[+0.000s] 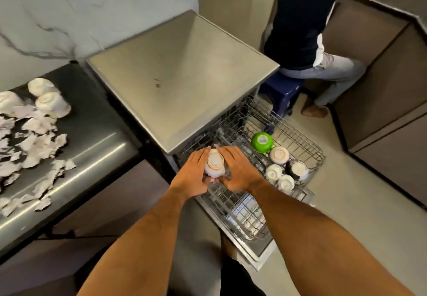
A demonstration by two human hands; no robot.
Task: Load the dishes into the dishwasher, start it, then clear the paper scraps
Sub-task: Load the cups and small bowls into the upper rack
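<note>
over the rack [298, 143], both hands' grip clasps an upturned cup [215, 162].

The near left part of the pulled-out rack [242, 205] lies open; its right end is crowded by the green bowl [261, 142] and upturned cups [279, 156]. A seated person [307, 30] blocks the floor behind, and paper scraps [34, 143] cover the counter [97, 120] at left
</note>
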